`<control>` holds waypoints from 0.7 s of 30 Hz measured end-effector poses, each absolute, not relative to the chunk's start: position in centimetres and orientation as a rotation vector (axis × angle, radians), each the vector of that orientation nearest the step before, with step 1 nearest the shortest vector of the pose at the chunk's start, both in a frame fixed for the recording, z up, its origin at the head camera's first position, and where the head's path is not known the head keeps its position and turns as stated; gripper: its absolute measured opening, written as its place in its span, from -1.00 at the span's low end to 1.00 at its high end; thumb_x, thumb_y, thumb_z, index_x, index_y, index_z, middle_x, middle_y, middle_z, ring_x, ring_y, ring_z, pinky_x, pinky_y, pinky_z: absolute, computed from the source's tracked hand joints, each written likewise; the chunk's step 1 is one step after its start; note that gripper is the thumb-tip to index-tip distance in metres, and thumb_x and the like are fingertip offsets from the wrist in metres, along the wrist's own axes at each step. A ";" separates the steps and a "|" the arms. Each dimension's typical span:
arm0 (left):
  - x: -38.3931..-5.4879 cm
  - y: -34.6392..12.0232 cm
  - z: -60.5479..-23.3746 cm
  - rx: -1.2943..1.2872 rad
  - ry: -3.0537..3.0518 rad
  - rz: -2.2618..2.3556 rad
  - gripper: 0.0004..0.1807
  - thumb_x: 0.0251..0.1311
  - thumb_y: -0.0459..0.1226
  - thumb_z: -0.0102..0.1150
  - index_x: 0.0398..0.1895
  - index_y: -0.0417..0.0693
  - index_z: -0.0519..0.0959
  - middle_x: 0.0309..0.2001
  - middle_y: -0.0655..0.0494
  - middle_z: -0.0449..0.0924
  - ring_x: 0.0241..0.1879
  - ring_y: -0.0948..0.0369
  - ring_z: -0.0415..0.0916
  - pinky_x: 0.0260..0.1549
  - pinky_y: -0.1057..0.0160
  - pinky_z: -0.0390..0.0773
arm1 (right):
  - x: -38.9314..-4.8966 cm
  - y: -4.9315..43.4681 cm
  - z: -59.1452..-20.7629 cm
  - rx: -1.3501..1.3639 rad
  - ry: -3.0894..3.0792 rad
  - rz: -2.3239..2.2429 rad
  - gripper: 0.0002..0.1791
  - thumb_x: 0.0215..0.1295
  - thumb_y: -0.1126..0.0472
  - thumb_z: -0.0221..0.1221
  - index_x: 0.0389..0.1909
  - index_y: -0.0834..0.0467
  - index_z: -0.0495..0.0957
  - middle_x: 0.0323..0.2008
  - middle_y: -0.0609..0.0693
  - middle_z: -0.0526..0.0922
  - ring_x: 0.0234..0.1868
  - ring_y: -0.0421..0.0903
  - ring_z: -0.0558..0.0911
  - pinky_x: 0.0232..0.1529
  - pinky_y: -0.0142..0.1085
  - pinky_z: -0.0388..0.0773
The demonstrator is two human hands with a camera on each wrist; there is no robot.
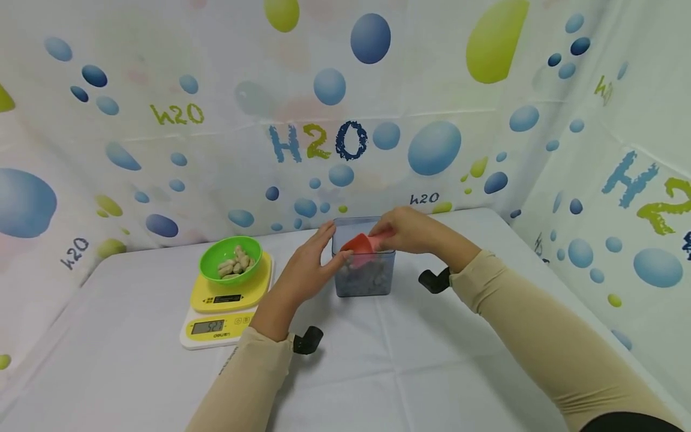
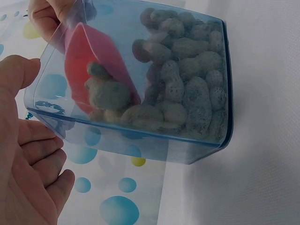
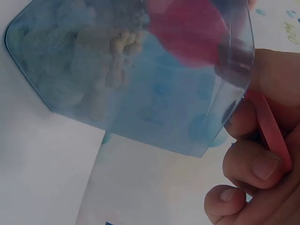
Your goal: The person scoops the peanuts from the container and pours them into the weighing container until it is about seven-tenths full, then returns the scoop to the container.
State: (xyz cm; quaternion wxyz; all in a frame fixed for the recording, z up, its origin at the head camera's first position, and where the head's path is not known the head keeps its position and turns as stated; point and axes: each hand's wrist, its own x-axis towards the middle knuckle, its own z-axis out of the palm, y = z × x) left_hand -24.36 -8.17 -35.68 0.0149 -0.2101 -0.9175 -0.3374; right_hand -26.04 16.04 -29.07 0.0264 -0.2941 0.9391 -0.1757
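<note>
A bluish see-through container [image 1: 363,288] stands upright on the table, with unshelled peanuts [image 2: 187,89] in its lower part. My right hand [image 1: 412,230] grips the handle of a red scoop [image 1: 358,244], fingers curled round it at the container's rim. Inside the container, the scoop's tilted bowl carries several peanuts [image 2: 110,93], seen through the wall in the left wrist view. My left hand [image 1: 305,264] steadies the container at its left side, thumb at the near rim and the other fingers extended along the side wall. In the right wrist view, the handle [image 3: 269,131] lies across the palm.
Left of the container, a yellow and white kitchen scale [image 1: 237,327] bears a green bowl [image 1: 209,252] with peanuts in it. A white cloth [image 1: 432,372] covers the table. Behind stands a white curtain [image 1: 216,174] printed with blue and green drops. Black camera mounts [image 1: 309,341] stick out at both wrists.
</note>
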 end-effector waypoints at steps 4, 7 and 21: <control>-24.4 -8.1 -35.7 -0.651 -2.854 -1.063 -0.12 0.29 0.27 0.02 0.58 0.20 0.02 0.58 0.26 -0.06 0.55 0.11 -0.04 0.42 -0.12 0.17 | -25.8 15.8 -29.1 -0.888 2.913 -0.521 -0.69 0.29 0.10 0.29 0.00 0.13 0.71 -0.20 -0.04 0.72 -0.23 -0.10 0.59 -0.18 -0.25 0.60; -24.5 -8.1 -35.8 -0.651 -2.856 -1.072 -0.11 0.28 0.28 0.02 0.58 0.22 0.01 0.58 0.27 -0.07 0.55 0.12 -0.05 0.42 -0.11 0.16 | -25.7 15.8 -29.1 -0.860 2.887 -0.541 -0.68 0.31 0.09 0.28 0.00 0.14 0.70 -0.20 -0.05 0.73 -0.24 -0.11 0.59 -0.19 -0.26 0.61; -24.7 -8.1 -36.0 -0.672 -2.836 -1.057 -0.18 0.35 0.21 -0.01 0.57 0.21 0.03 0.58 0.25 -0.06 0.55 0.10 -0.04 0.42 -0.12 0.16 | -26.1 15.8 -29.6 -0.779 2.889 -0.633 -0.62 0.34 0.03 0.24 0.07 0.14 0.67 -0.09 -0.01 0.73 -0.19 -0.09 0.61 -0.14 -0.23 0.63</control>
